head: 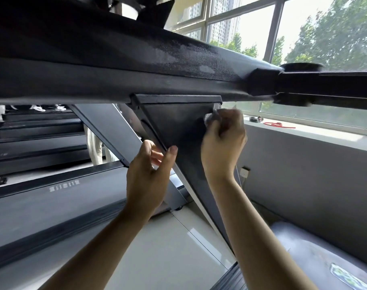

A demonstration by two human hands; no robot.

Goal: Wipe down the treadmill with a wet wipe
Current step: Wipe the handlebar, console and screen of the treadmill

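Treadmill upright (178, 124), just under the handrail, gets wiped best if the right hand (222, 141), clenched around the wet wipe (210, 117), presses firmly into the corner while the left hand (149, 174) grips its edge.

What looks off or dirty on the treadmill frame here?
The handrail has a pale, speckled, dusty-looking patch on its top, unlike the darker metal around it. The right hand holds the wipe lower, on the triangular bracket; the left hand grips the bracket's edge. No damage stands out.
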